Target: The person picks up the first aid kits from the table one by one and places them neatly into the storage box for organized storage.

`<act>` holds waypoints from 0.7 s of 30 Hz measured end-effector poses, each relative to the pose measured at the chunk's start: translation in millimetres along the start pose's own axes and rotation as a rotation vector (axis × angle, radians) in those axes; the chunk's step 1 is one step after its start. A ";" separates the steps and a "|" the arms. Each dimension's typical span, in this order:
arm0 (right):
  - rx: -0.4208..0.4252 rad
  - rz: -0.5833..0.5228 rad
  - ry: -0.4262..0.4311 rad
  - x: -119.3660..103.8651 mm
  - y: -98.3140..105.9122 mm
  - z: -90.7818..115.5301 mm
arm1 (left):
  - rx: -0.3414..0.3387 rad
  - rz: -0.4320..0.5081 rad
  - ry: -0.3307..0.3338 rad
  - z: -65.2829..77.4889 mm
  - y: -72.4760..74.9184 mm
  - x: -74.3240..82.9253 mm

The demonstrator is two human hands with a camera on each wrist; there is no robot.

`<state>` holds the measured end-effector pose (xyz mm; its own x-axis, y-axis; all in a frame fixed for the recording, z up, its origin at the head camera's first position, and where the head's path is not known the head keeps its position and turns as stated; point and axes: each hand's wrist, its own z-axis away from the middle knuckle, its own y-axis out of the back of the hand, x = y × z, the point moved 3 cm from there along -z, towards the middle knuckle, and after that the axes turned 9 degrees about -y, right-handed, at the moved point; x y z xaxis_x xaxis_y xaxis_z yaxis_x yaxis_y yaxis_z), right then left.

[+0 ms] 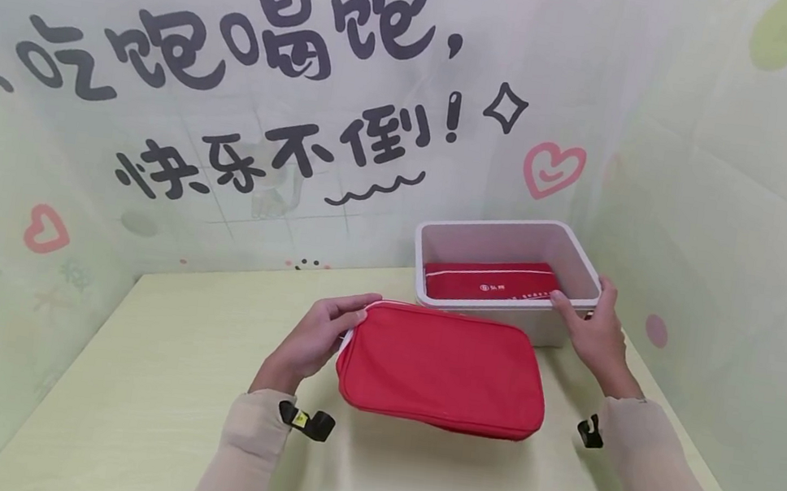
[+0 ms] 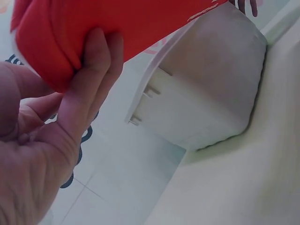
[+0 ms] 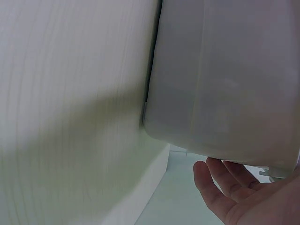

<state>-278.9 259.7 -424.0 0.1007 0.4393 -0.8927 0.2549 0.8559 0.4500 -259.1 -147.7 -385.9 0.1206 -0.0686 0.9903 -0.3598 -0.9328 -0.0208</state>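
My left hand (image 1: 308,340) pinches the left end of a red fabric pouch (image 1: 444,370) with white trim, holding it up over the table. In the left wrist view, the fingers (image 2: 93,70) press on one face of the pouch near its corner. A light grey plastic storage bin (image 1: 513,229) stands behind it, partly covered by the pouch in the head view. Its front right corner is gripped by my right hand (image 1: 599,336), thumb over the rim and fingers (image 3: 213,185) along the outer wall. Inside the bin lies another red pouch (image 1: 492,281) with white print.
The pale wooden table (image 1: 184,392) runs up to a printed wall sheet (image 1: 230,135) at the back, with more sheeting on both sides. The bin sits at the table's back right, close to the right-hand sheet (image 1: 723,319).
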 end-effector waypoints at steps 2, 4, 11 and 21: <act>0.000 -0.001 0.000 -0.3 0.0 0.1 | 0.006 0.000 -0.004 -1.3 0.4 3.9; 0.002 0.000 0.002 -0.5 0.2 0.3 | 0.016 0.003 -0.006 -2.9 0.9 7.6; 0.004 -0.001 0.013 -0.2 1.2 1.1 | 0.039 0.017 -0.022 -10.8 0.3 19.9; 0.026 0.006 0.037 0.8 0.8 0.3 | 0.126 0.058 -0.050 -27.1 -1.6 32.4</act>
<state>-278.3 260.7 -424.4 0.0672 0.4544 -0.8883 0.2797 0.8460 0.4539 -279.7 -138.9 -350.1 0.1502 -0.1379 0.9790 -0.2486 -0.9637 -0.0976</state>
